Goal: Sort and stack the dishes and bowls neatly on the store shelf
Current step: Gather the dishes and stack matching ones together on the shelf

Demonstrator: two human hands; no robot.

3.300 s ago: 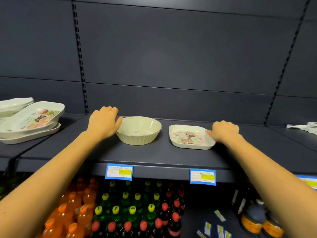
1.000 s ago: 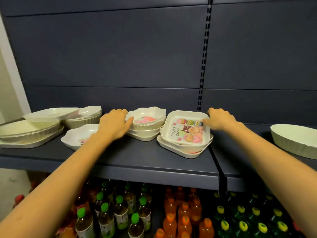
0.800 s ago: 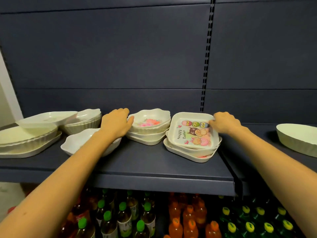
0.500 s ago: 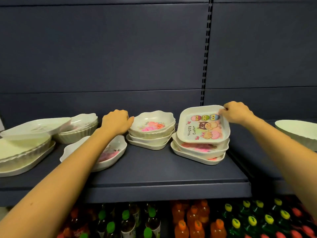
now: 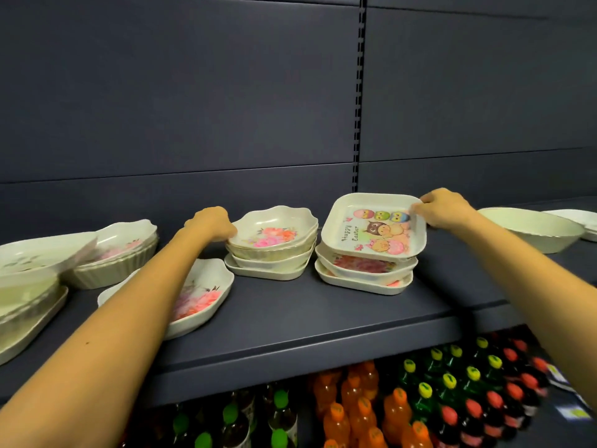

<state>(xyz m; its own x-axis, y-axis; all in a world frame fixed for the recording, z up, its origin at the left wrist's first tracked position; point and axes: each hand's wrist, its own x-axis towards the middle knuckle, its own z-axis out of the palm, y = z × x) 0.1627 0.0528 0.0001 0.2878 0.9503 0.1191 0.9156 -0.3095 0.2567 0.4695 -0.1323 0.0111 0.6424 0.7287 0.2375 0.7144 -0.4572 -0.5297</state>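
Note:
A square cream dish with an Easter cartoon print [image 5: 378, 227] sits tilted on a stack of square dishes [image 5: 365, 270]. My right hand [image 5: 445, 208] pinches its far right corner and holds that side raised. To the left stands a stack of scalloped bowls; the top flowered bowl [image 5: 274, 231] has my left hand [image 5: 211, 223] curled on its left rim. A single scalloped bowl with pink flowers [image 5: 206, 292] lies under my left forearm, nearer the shelf's front.
The dark shelf [image 5: 307, 321] also carries ribbed bowls [image 5: 119, 260] and large oval dishes [image 5: 29, 286] at the left. A pale green bowl [image 5: 533, 227] and white dishes [image 5: 578, 218] stand at the right. Drink bottles [image 5: 387, 409] fill the shelf below.
My view has swung left from the green bowl to these stacks. My right hand has tipped the Easter dish up off its stack. My left hand has closed on the flowered bowl's rim.

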